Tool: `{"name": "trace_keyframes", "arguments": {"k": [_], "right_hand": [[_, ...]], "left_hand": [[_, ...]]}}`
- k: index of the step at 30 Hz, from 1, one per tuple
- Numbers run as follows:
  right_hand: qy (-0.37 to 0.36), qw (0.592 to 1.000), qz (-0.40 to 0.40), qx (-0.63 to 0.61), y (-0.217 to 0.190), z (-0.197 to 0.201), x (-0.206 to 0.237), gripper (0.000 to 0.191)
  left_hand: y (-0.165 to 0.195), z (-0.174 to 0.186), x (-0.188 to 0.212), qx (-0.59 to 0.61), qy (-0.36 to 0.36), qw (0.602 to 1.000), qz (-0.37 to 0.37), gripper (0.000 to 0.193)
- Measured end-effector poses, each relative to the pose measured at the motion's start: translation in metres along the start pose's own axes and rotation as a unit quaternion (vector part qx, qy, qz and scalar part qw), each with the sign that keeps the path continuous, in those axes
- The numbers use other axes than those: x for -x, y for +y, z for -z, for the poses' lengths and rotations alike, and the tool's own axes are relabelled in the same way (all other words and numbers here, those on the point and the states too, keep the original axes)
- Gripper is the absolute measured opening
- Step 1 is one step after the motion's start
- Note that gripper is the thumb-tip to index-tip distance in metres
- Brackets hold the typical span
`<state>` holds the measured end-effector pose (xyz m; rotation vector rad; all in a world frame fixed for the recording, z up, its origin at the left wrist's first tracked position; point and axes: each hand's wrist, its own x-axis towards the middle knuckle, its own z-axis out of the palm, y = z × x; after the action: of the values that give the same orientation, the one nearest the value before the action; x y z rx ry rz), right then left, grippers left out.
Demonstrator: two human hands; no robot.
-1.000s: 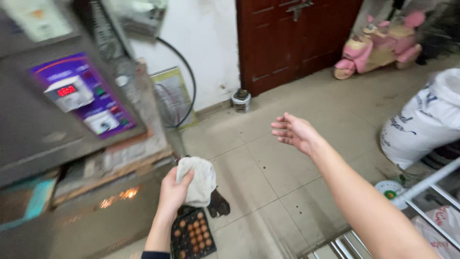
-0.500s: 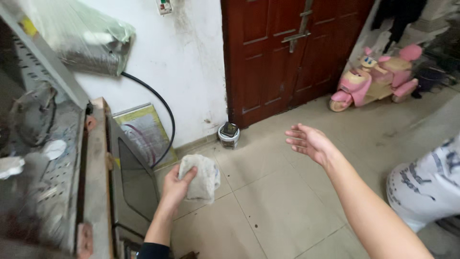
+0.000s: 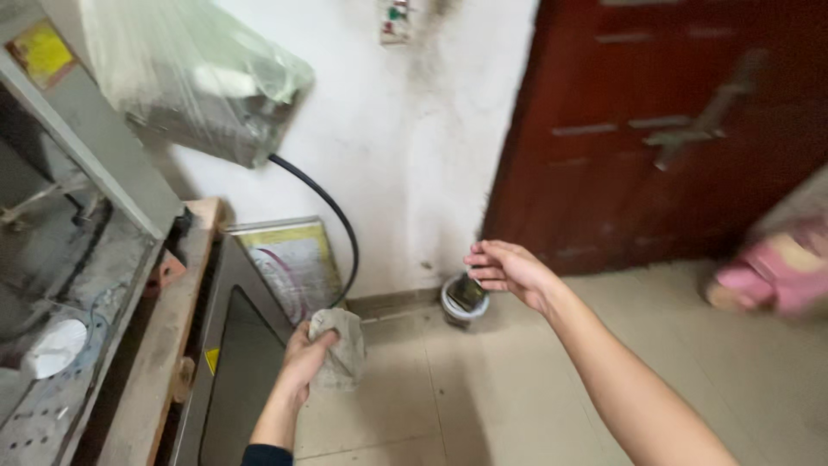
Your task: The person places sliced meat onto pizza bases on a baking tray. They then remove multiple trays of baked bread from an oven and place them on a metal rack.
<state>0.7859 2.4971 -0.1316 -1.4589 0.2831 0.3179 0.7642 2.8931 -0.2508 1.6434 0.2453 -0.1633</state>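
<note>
While fingers [image 3: 304, 342] clutch cloth [image 3: 341, 355] (crumpled), hanging right

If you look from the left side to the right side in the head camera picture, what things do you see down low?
Grey metal machine → left hand gripping a crumpled grey-white cloth → small round white tub on the floor → open, empty right hand → dark red wooden door → blurred pink toy.

The scene was seen from a single head-worn camera, tilted down and forward over both outstretched hands at close range. The left hand [image 3: 304, 358] was framed low at centre, the right hand [image 3: 509, 269] beyond it, toward the wall [image 3: 414, 173].
</note>
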Motion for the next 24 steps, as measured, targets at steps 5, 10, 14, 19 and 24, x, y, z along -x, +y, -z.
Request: {"name": "trace_keyframes", "arguments": {"k": [5,10,14,19,24], "right_hand": [[-0.057,0.996,-0.027,0.066,-0.037,-0.015,-0.104,0.036],[-0.176,0.979,-0.044,0.096,-0.034,-0.066,-0.196,0.04],[-0.308,0.937,-0.081,0.142,0.003,-0.124,-0.239,0.04],[-0.422,0.871,-0.138,0.21,0.098,-0.18,-0.23,0.036],[-0.506,0.808,-0.156,0.258,0.207,-0.207,-0.185,0.033]], "left_hand": [[0.028,-0.003,-0.048,-0.022,0.066,0.997,0.037,0.05],[0.012,0.0,-0.023,0.01,0.164,0.985,0.053,0.046],[-0.044,-0.017,0.036,0.069,0.301,0.949,0.065,0.038],[-0.129,-0.067,0.138,0.14,0.499,0.85,0.093,0.038],[-0.201,-0.103,0.224,0.179,0.601,0.769,0.126,0.044]]}}
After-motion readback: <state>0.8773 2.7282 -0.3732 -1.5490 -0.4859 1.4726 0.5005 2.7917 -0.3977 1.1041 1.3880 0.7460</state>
